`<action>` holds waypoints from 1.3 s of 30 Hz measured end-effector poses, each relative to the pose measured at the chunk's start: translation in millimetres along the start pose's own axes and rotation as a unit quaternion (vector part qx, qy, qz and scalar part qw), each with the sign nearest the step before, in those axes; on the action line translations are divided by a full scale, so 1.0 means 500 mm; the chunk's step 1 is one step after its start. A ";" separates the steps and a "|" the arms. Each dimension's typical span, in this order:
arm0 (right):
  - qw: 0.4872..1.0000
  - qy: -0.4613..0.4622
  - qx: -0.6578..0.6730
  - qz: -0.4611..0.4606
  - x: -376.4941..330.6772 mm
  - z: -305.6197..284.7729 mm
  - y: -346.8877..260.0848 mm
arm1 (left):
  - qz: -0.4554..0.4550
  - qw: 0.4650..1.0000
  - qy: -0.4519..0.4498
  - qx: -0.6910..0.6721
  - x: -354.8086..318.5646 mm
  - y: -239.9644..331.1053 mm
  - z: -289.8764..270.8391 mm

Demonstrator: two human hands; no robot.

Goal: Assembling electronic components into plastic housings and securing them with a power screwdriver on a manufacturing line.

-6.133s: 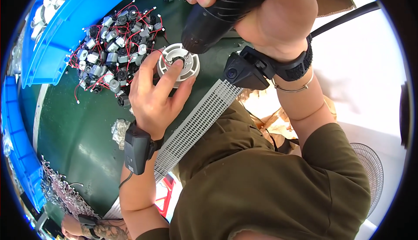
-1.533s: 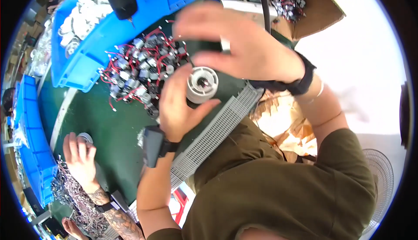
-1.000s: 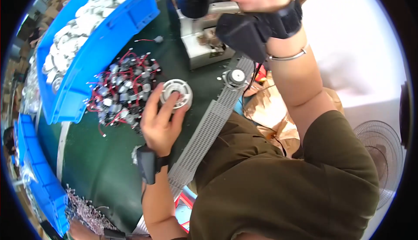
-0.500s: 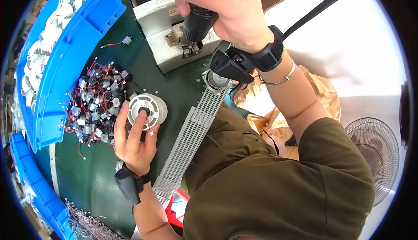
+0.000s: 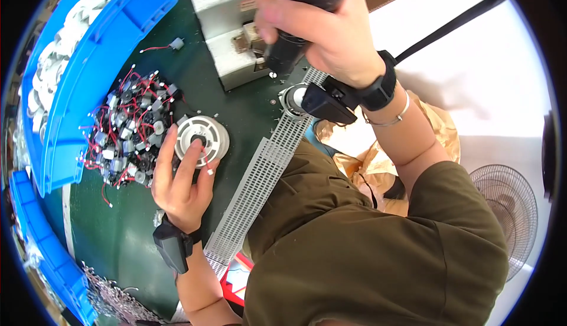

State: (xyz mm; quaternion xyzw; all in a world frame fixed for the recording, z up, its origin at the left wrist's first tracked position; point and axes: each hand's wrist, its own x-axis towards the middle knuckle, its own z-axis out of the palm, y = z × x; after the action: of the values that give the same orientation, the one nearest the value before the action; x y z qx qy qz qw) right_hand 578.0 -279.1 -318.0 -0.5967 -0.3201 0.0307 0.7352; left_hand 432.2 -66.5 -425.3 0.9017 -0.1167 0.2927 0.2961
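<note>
My right hand is wrapped round a black electric screwdriver, its nose pointing down beside a pale metal screw feeder. A small bright bit shows just under the nose, perhaps a screw. My left hand grips a white round plastic housing on the green table. One finger presses on a small dark motor at the housing's centre, and the others curl along its side. A red lead with a white plug hangs from the centre over the rim.
A heap of small motors with red leads lies left of the housing; one loose motor sits farther off. A blue bin holds white plastic parts. A perforated metal strip runs along the table's near edge, with another round part on it.
My right hand has drawn the screwdriver away from the feeder, toward me and slightly right. My left hand keeps its hold on the housing. The whole view has shifted a little.
</note>
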 end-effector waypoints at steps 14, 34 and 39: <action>0.972 -0.087 -0.170 -0.136 0.039 0.164 -0.022 | 0.033 0.998 0.047 -0.003 0.006 0.009 0.013; 0.985 -0.119 0.125 0.018 0.042 0.176 0.019 | 0.036 0.997 0.057 -0.025 0.006 0.004 0.019; 0.975 -0.133 0.175 0.031 0.042 0.182 0.029 | 0.015 0.999 0.030 -0.031 0.013 0.010 0.012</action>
State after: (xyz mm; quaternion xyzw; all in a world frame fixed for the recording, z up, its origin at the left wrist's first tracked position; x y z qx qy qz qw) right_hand 553.6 -188.1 -314.2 -0.4593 -0.3860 0.1884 0.7775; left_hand 438.2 -74.4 -423.2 0.8810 -0.1297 0.3205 0.3228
